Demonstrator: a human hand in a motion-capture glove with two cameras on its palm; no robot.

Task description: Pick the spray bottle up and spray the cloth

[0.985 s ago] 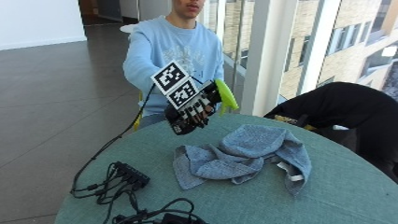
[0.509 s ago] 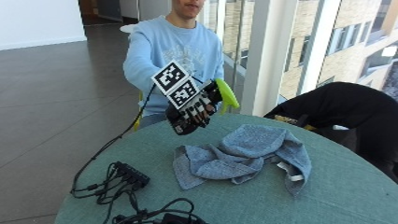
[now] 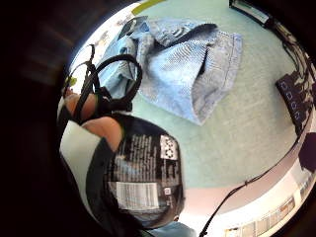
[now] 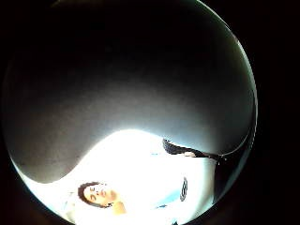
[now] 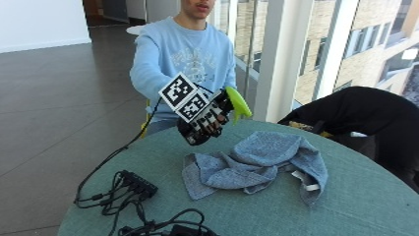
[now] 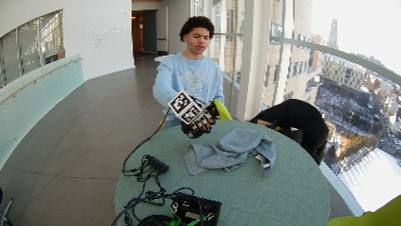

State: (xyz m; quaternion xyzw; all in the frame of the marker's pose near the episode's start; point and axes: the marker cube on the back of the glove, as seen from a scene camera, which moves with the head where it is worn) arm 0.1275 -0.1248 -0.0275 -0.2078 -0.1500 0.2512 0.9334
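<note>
Gripping the spray bottle (image 5: 237,102), the hand (image 5: 204,119) hides its body above the cloth (image 5: 262,160).

Round green table (image 5: 367,206) in front of you. Black power strip (image 5: 136,183) with tangled cables (image 5: 164,222) lies at its near-left part. Black bag (image 5: 367,110) sits beyond far right edge, by window pillar (image 5: 278,54).

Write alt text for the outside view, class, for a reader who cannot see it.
A person's gloved right hand holds a spray bottle with a lime-green top in the air above a round green table, fingers curled round it. A crumpled blue-grey cloth lies on the table just beyond the hand, and black cables with a power strip sit at the near edge.
</note>
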